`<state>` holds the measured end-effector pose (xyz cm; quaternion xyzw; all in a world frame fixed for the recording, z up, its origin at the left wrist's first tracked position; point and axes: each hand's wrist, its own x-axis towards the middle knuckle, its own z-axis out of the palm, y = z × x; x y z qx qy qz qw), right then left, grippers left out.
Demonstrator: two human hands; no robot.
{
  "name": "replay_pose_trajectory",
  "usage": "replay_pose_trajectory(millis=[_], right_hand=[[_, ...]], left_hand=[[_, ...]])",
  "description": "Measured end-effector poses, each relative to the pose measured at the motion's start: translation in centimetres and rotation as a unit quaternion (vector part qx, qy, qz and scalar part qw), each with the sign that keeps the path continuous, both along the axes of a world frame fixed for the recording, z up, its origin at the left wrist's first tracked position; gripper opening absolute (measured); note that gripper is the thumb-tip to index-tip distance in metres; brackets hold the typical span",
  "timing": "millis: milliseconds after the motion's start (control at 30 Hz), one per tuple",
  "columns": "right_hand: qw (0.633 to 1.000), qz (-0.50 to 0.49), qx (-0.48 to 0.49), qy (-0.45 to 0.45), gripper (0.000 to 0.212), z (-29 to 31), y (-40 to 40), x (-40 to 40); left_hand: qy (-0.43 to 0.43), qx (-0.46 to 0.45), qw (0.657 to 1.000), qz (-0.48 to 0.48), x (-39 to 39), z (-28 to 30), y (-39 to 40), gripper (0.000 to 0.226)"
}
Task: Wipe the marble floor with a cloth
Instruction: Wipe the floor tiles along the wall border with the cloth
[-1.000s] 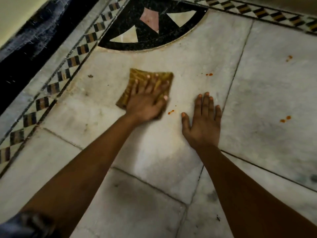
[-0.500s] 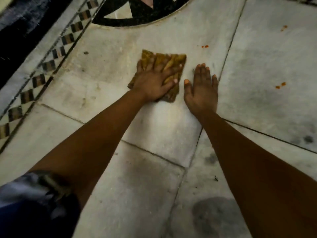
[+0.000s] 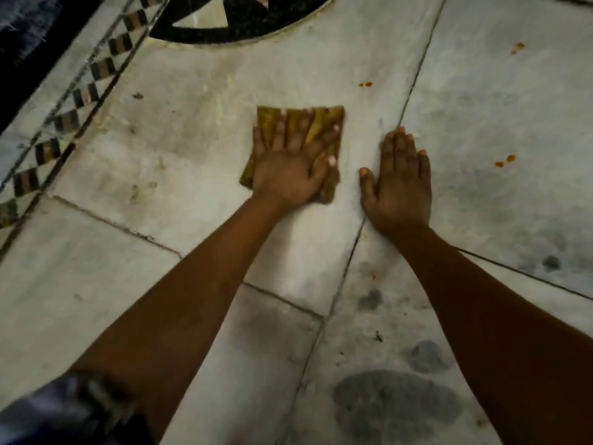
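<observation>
Marble floor (image 3: 179,162) fills the whole view, made of big pale slabs with thin dark lines between them. At the far left edge a black strip (image 3: 29,53) runs along the side. Next to it goes a border (image 3: 80,94) of small dark and light squares in a slanting row. At the top sits a round black pattern (image 3: 244,24) with pale triangles inside it. At the bottom left corner a dark sleeve (image 3: 64,415) shows, a bit blurry.

From there the left arm reaches up to the left hand (image 3: 288,175). This hand lies flat on a yellow-brown cloth (image 3: 298,120) and presses it onto the floor. Its fingers (image 3: 279,133) are straight and spread apart, and the thumb points to the right. The cloth is folded into a rough square in the middle of the view, on the slab below the round pattern. Its top part and a bit of its right edge peek out from under the hand.

Just beside the cloth, but not touching it, the right hand (image 3: 398,184) rests flat on the bare floor. Its fingers are straight and close together, with the thumb held out to the left. It lies right over a line between two slabs.

Farther right are little orange spots (image 3: 505,161) on the floor, and more of them near the top. Dark grey smudges (image 3: 398,409) sit low down between the two arms.
</observation>
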<state>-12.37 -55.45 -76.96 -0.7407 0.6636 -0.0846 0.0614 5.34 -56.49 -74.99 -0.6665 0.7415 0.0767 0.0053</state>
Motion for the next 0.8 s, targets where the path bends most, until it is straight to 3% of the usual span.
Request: replay_pose_trajectory(millis=[133, 333, 500, 633, 800], right_hand=[[1.0, -0.001, 0.013, 0.001, 0.077, 0.2, 0.1, 0.1], [1.0, -0.013, 0.005, -0.004, 0.075, 0.0, -0.1, 0.2], [1.0, -0.018, -0.014, -0.018, 0.071, -0.1, -0.1, 0.3], [0.999, -0.021, -0.013, -0.021, 0.071, 0.0, 0.0, 0.5], [0.999, -0.021, -0.01, -0.024, 0.071, 0.0, 0.2, 0.4]], left_hand=[[0.006, -0.006, 0.998, -0.068, 4.5, -0.2, 3.2, 0.058], [0.033, 0.023, 0.995, 0.09, 5.0, 0.4, -5.4, 0.053], [0.045, 0.046, 0.991, 0.115, -0.3, 0.9, -13.2, 0.053], [0.01, 0.038, 0.999, -0.012, -2.9, 0.9, -12.4, 0.051], [0.016, 0.041, 0.975, -0.216, 2.1, 1.1, -10.0, 0.057]])
